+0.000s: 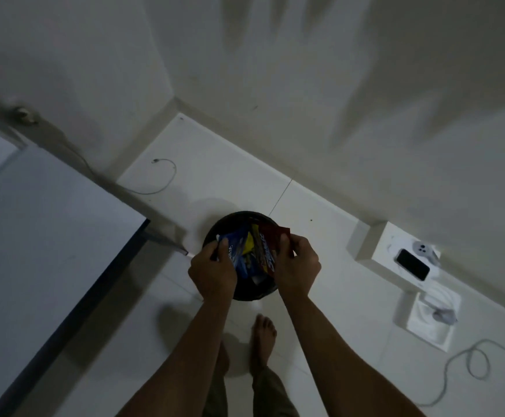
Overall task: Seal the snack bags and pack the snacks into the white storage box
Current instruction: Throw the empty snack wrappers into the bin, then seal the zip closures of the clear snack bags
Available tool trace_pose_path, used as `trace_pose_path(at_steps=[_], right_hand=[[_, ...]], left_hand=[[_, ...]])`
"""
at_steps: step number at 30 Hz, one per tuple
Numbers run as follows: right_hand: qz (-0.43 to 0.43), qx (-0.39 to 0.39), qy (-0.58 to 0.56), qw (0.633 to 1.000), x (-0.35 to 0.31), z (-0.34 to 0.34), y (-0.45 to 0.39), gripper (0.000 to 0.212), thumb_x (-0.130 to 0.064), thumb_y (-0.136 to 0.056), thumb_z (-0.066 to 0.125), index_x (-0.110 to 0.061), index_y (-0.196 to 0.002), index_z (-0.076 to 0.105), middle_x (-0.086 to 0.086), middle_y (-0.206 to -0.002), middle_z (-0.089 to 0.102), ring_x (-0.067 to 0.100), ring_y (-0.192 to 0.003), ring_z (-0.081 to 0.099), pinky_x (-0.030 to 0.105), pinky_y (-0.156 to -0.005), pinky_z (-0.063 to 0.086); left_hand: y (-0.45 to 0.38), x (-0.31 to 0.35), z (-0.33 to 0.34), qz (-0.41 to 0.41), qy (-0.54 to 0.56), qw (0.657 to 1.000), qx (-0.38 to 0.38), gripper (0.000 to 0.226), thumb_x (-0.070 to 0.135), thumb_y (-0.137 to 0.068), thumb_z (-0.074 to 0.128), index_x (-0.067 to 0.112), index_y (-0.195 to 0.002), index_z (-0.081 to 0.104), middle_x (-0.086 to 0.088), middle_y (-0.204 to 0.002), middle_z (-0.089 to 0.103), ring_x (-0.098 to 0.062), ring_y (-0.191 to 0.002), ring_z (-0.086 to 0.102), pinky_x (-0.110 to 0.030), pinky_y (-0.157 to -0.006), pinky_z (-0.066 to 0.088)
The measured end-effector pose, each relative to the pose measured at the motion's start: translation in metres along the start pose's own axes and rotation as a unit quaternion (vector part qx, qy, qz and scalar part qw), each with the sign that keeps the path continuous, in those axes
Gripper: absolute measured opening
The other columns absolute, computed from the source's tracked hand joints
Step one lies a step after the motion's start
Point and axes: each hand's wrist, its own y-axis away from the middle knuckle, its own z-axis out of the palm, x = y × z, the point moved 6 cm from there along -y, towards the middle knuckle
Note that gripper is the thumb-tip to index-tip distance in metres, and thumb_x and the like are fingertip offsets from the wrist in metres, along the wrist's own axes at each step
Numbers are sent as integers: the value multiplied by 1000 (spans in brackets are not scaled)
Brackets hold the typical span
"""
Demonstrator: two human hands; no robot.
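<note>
1. Both forearms reach forward and down from the bottom of the view, bare, with the hands meeting over a round black container (246, 294) that stands on the floor.
2. Left hand (213, 270) has its back to the camera and its fingers curled round the edge of a blue snack bag (237, 254), gripping it.
3. Right hand (298, 266) pinches the upper corner of a dark red snack bag (267, 246) between thumb and fingers.
4. Between the two hands the bags overlap, the blue one on the left, the red one on the right, with a yellow patch (249, 245) showing where they meet; whether that patch is a third bag or part of the print cannot be told.
5. Both bags hang directly above the open mouth of the black container, and the picture is too dim to say whether they touch it.
6. Glossy, crinkled film makes up the bags; the red one carries white lettering too blurred to read.
7. Smooth pale floor tiles (233, 176) run up to plain light walls that meet in a corner.
8. Right of the hands, a dark smartphone (413, 264) lies on a white box (386, 236) by the wall, with a second white box (433, 317) and a looping grey cable (468, 365) near it.
9. One bare foot (264, 335) stands on the tiles just behind the container.
</note>
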Motion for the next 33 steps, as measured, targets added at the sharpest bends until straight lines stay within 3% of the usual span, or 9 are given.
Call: trace_pose_path(at_steps=[2, 5, 6, 10, 22, 24, 27, 31, 33], right_hand=[[0, -11, 0, 1000, 12, 12, -7, 20, -26, -93, 64, -11, -104, 73, 1, -96, 75, 17, -91, 68, 31, -83, 54], [8, -43, 6, 999, 21, 25, -15, 29, -30, -93, 65, -11, -115, 70, -3, -109, 72, 2, -97, 57, 1, -81, 37], [11, -50, 6, 999, 23, 27, -17, 31, -31, -94, 65, -11, -118, 69, -3, -111, 71, 2, -98, 56, 0, -81, 34], [36, -81, 4, 996, 21, 28, -21, 36, -33, -93, 65, -12, -123, 66, 1, -119, 70, 14, -110, 63, 17, -91, 40], [-2, -177, -9, 984, -80, -35, -4, 35, -31, -87, 72, -11, -116, 67, 3, -109, 71, 16, -101, 66, 23, -86, 49], [8, -202, -36, 979, -101, -51, 7, 37, -29, -87, 71, -11, -119, 67, 2, -109, 71, 9, -94, 64, 14, -77, 45], [-31, -224, -66, 972, -140, -62, 21, 37, -28, -87, 72, -10, -119, 67, 3, -106, 71, 9, -91, 65, 17, -80, 45], [-123, -295, -97, 942, -208, -62, 80, 30, -26, -85, 75, -11, -111, 70, 1, -96, 70, 4, -82, 65, 27, -91, 53], [-123, -304, -96, 940, -209, -61, 80, 28, -26, -85, 76, -13, -109, 70, -1, -94, 69, -2, -79, 63, 28, -92, 53]], left_hand=[[-7, -10, 18, -9, 6, 1000, -18, 25, 26, -92, 67, 2, -89, 74, -12, -78, 73, -24, -69, 66, -42, -68, 59], [-17, -18, 34, -27, 14, 999, -43, 34, 29, -90, 70, 5, -113, 72, -11, -105, 74, -23, -97, 69, -34, -87, 56], [-20, -19, 36, -28, 14, 998, -51, 36, 31, -89, 70, 5, -114, 71, -10, -107, 73, -21, -100, 68, -34, -90, 55], [-24, -12, 31, -30, 15, 997, -68, 40, 32, -88, 71, 6, -117, 70, -11, -111, 72, -20, -105, 67, -41, -92, 55], [11, 80, -59, 1, 59, 996, -65, 42, 27, -83, 77, 5, -118, 68, -3, -108, 71, -13, -94, 65, -25, -82, 53], [23, 93, -86, 21, 65, 997, -39, 41, 29, -81, 78, 5, -113, 69, -5, -102, 72, -18, -89, 68, -31, -80, 56], [36, 111, -123, -8, 110, 994, -14, 43, 32, -81, 78, 9, -116, 68, -5, -103, 72, -21, -90, 69, -35, -81, 57], [57, 119, -213, -1, 173, 981, 91, 42, 31, -80, 79, 13, -116, 69, -2, -103, 71, -11, -91, 66, -19, -79, 47], [57, 117, -212, -7, 164, 983, 86, 41, 32, -79, 80, 15, -115, 70, 2, -101, 71, -10, -90, 66, -20, -83, 48]])
